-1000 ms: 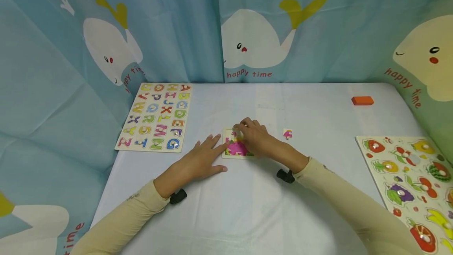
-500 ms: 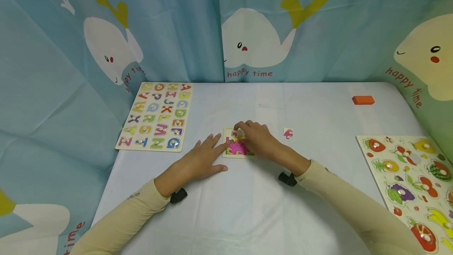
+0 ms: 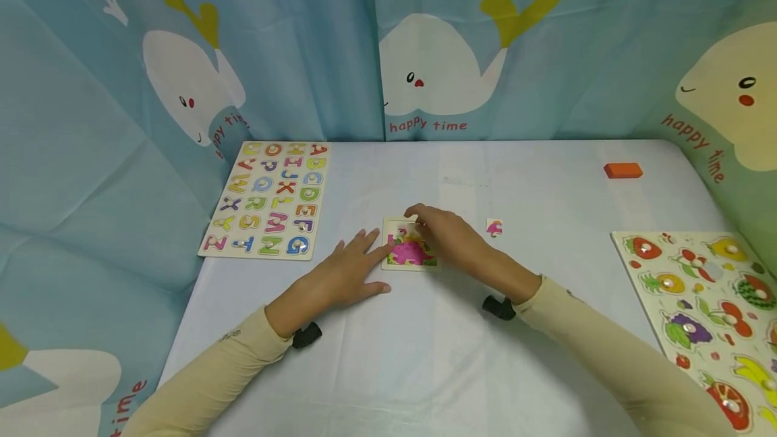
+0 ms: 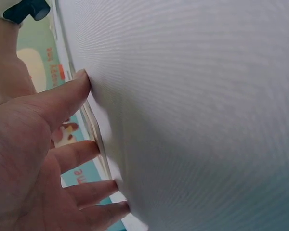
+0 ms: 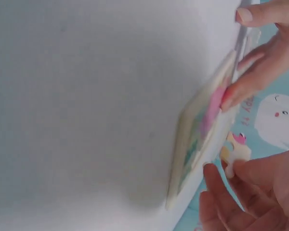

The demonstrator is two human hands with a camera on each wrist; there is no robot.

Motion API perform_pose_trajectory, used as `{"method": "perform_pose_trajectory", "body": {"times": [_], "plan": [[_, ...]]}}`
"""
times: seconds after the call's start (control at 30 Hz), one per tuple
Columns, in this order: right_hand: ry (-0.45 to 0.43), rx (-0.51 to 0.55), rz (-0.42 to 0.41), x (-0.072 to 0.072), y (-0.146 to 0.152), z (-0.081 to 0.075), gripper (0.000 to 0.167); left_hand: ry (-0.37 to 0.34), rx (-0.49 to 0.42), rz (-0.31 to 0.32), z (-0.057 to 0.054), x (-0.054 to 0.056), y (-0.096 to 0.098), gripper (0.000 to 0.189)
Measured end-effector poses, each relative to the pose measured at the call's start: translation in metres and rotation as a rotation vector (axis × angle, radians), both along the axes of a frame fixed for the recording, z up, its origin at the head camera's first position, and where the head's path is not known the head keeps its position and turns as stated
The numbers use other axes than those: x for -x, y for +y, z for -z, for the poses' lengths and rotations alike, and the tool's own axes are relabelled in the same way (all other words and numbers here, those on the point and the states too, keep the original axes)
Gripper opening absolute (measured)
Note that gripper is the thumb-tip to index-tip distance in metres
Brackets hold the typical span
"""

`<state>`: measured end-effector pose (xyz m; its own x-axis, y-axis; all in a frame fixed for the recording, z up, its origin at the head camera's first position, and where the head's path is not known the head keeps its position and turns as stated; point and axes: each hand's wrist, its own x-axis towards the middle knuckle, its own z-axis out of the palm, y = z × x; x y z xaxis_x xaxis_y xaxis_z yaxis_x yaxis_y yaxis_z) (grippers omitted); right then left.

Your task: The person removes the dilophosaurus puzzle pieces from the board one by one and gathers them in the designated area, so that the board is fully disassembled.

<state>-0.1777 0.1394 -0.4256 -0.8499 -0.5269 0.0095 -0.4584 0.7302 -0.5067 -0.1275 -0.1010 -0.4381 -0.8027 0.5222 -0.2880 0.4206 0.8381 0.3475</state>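
The right hand (image 3: 448,236) pinches a puzzle piece (image 5: 238,154), seemingly above the far side of the puzzle board (image 5: 177,154), where it could jam if the spread left hand (image 3: 344,278) lets the board slide.

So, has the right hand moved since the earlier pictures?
Yes: in the head view, the right hand has shifted slightly to the right and covers less of the puzzle board, which stayed in place.

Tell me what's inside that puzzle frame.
Inside the puzzle frame lies a pink dinosaur picture. In the head view, the right hand, pinching a piece, hides the upper right corner; the left hand hides a little of the left side.
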Motion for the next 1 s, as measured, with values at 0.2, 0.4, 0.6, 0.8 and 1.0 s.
{"method": "perform_pose_trajectory", "body": {"times": [0.2,0.4,0.6,0.8,1.0], "plan": [[-0.039,0.066,0.027,0.003,0.016,-0.013,0.018,-0.002,0.001,0.001,0.0,0.0,0.0,0.081],[0.084,0.126,-0.003,0.011,0.053,-0.02,0.016,-0.009,0.001,-0.001,-0.001,-0.001,0.001,0.082],[-0.002,0.077,0.097,0.018,0.105,-0.035,0.015,-0.002,-0.005,0.0,-0.001,-0.002,0.001,0.081],[-0.15,-0.007,0.178,0.022,0.161,-0.038,0.014,-0.002,-0.002,-0.001,-0.001,-0.001,0.001,0.081],[-0.296,-0.057,0.222,0.023,0.196,-0.028,0.017,0.002,0.002,0.001,0.0,-0.001,0.002,0.082]]}}
